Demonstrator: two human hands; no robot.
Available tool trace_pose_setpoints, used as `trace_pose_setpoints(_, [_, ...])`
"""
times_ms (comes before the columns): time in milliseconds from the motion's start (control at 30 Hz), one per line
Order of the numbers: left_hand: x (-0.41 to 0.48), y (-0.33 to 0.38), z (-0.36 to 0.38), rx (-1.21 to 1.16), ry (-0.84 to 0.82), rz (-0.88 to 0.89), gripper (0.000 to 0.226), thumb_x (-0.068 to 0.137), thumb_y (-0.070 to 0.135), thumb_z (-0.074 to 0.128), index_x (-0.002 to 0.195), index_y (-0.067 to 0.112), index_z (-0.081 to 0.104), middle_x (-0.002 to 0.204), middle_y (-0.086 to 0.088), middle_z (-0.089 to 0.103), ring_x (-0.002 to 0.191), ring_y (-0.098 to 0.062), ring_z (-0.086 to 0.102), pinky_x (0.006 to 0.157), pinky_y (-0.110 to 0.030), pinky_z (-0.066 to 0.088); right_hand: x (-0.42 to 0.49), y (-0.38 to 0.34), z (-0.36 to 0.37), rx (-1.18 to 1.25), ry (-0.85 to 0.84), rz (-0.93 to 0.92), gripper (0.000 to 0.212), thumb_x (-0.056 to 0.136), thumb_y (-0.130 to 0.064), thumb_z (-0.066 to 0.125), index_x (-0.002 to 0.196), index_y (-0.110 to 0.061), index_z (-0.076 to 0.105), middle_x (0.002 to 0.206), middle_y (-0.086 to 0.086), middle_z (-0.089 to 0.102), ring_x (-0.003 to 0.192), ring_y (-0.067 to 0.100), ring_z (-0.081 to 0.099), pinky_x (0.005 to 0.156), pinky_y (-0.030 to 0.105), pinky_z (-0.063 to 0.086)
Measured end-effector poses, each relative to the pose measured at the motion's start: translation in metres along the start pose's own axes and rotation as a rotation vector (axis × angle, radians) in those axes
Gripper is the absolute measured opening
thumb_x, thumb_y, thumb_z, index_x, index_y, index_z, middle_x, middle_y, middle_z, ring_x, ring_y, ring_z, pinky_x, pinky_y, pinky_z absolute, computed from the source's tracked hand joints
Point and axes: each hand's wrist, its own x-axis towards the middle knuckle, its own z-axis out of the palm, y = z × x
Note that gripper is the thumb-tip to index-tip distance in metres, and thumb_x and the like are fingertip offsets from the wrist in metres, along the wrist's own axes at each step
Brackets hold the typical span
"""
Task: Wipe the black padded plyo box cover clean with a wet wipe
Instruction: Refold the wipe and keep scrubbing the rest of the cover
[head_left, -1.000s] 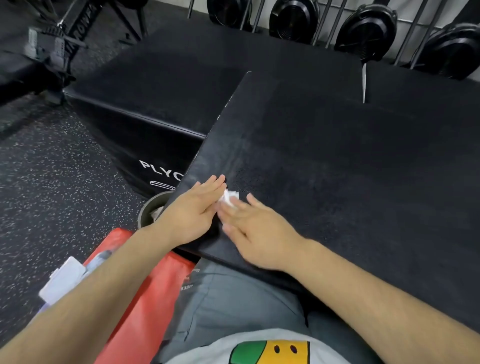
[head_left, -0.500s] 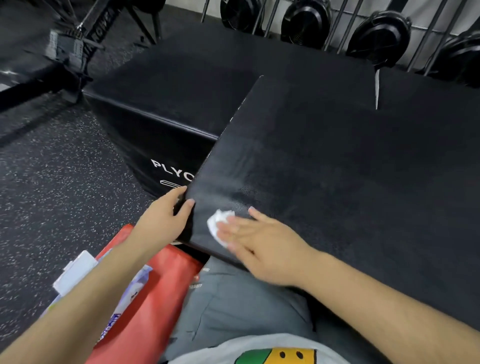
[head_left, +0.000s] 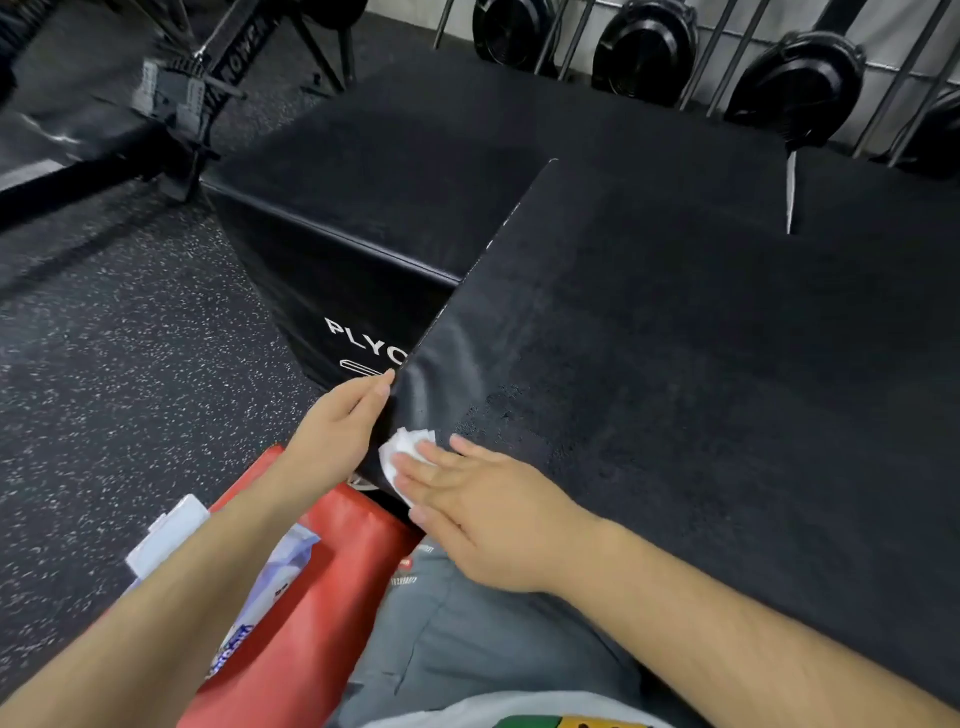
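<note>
At 6 o'clock, nearest the wearer, a lap in grey shorts (head_left: 493, 649) sits under the near edge of the black padded cover (head_left: 701, 389), which fills the field from 5 to 1 o'clock.

Right grip (head_left: 483, 499): flat, fingers straight, nothing enclosed. It presses the folded wet wipe (head_left: 402, 449) onto the cover's corner at 7 o'clock, the flat palm probably chosen to spread pressure over the textured surface.

Left grip (head_left: 337, 431): closed on the cover's left edge just beside the wipe, thumb along the rim and fingers hidden beneath. It is judged to brace the slack corner, which shows a smooth crease, against the wiping stroke. The sheened patch here may be damp; whether the rest has been wiped cannot be told.

At 8 o'clock a pack of wipes (head_left: 270, 587) lies on a red pad (head_left: 322, 649), within reach for a fresh sheet. Beyond, at 11 o'clock, a plyo box (head_left: 363, 249) lettered "PLYO" stands on the speckled floor (head_left: 104, 389), its top partly overlapped by the cover. Farthest are weight plates (head_left: 644, 52) at 12 to 1 o'clock and a machine frame (head_left: 208, 78) at 10 o'clock.

The nearest obstacle to a leftward stroke is the left thumb itself.
</note>
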Motion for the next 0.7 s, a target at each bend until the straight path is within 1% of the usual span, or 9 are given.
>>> trace_pose_setpoints(100, [0.0, 0.002, -0.009, -0.275, -0.099, -0.167, 0.043, 0.082, 0.057, 0.055, 0.108, 0.031, 0.075, 0.119, 0.013, 0.07, 0.117, -0.005, 0.059, 0.103, -0.027, 0.039, 0.012, -0.009, 0.006, -0.021, 0.03, 0.007, 0.059, 0.104, -0.036, 0.017, 0.15, -0.012, 0.045, 0.159, 0.001, 0.039, 0.15, 0.019, 0.028, 0.125, 0.035, 0.013])
trace_pose_setpoints(233, [0.005, -0.01, -0.018, -0.43, -0.094, -0.234, 0.081, 0.062, 0.08, 0.066, 0.121, 0.026, 0.072, 0.133, 0.003, 0.065, 0.13, -0.021, 0.055, 0.117, -0.044, 0.03, 0.002, -0.011, 0.003, -0.136, 0.063, 0.004, 0.055, 0.105, -0.035, 0.022, 0.148, -0.014, 0.048, 0.155, -0.002, 0.045, 0.146, 0.017, 0.036, 0.123, 0.037, 0.024])
trace_pose_setpoints(267, [0.004, -0.011, -0.019, -0.449, -0.085, -0.237, 0.078, 0.065, 0.077, 0.067, 0.121, 0.024, 0.072, 0.134, 0.001, 0.065, 0.129, -0.021, 0.055, 0.118, -0.044, 0.03, 0.013, -0.012, 0.002, -0.142, 0.07, 0.007, 0.056, 0.104, -0.035, 0.021, 0.148, -0.013, 0.049, 0.154, -0.001, 0.046, 0.144, 0.018, 0.038, 0.123, 0.036, 0.023])
trace_pose_setpoints(333, [0.001, -0.008, -0.019, -0.456, -0.075, -0.236, 0.051, 0.082, 0.058, 0.054, 0.114, 0.025, 0.076, 0.128, 0.0, 0.068, 0.128, -0.02, 0.057, 0.118, -0.043, 0.031, 0.04, -0.017, 0.001, -0.09, 0.071, 0.046, 0.06, 0.103, -0.037, 0.017, 0.15, -0.012, 0.046, 0.156, 0.0, 0.043, 0.146, 0.02, 0.037, 0.123, 0.035, 0.016])
trace_pose_setpoints(367, [0.001, -0.007, -0.019, -0.457, -0.074, -0.235, 0.047, 0.086, 0.051, 0.048, 0.112, 0.026, 0.077, 0.126, 0.001, 0.069, 0.127, -0.018, 0.057, 0.118, -0.043, 0.03, 0.049, -0.021, 0.003, -0.086, 0.081, 0.062, 0.062, 0.102, -0.038, 0.016, 0.15, -0.012, 0.045, 0.157, 0.0, 0.042, 0.146, 0.021, 0.036, 0.123, 0.035, 0.014])
trace_pose_setpoints(500, [-0.001, -0.012, -0.017, -0.388, -0.085, -0.195, 0.048, 0.082, 0.052, 0.054, 0.117, 0.028, 0.074, 0.126, 0.004, 0.069, 0.127, -0.017, 0.057, 0.117, -0.043, 0.033, 0.037, -0.02, 0.012, -0.162, 0.092, 0.102, 0.055, 0.1, -0.037, 0.026, 0.139, -0.016, 0.06, 0.144, -0.002, 0.057, 0.135, 0.017, 0.051, 0.118, 0.038, 0.031])
trace_pose_setpoints(567, [-0.002, -0.014, -0.011, -0.28, -0.065, -0.104, 0.038, 0.089, 0.036, 0.056, 0.124, 0.028, 0.069, 0.13, 0.01, 0.066, 0.129, -0.006, 0.054, 0.118, -0.04, 0.033, 0.036, -0.004, 0.008, -0.199, 0.12, 0.172, 0.054, 0.099, -0.035, 0.026, 0.134, -0.018, 0.064, 0.139, -0.003, 0.062, 0.131, 0.017, 0.056, 0.116, 0.039, 0.033])
trace_pose_setpoints(633, [-0.006, -0.017, -0.003, -0.266, -0.013, -0.072, 0.033, 0.098, 0.015, 0.057, 0.128, 0.025, 0.064, 0.13, 0.016, 0.062, 0.125, 0.007, 0.051, 0.119, -0.032, 0.032, 0.044, 0.008, 0.001, -0.169, 0.085, 0.224, 0.061, 0.1, -0.035, 0.019, 0.14, -0.013, 0.058, 0.145, 0.003, 0.057, 0.136, 0.022, 0.051, 0.119, 0.04, 0.025])
trace_pose_setpoints(700, [-0.011, -0.02, 0.003, -0.282, 0.001, -0.08, 0.033, 0.102, 0.01, 0.052, 0.128, 0.028, 0.061, 0.129, 0.022, 0.06, 0.123, 0.014, 0.049, 0.118, -0.027, 0.031, 0.044, 0.006, 0.003, -0.172, 0.047, 0.202, 0.065, 0.099, -0.036, 0.015, 0.144, -0.007, 0.052, 0.15, 0.008, 0.051, 0.141, 0.027, 0.044, 0.121, 0.041, 0.021])
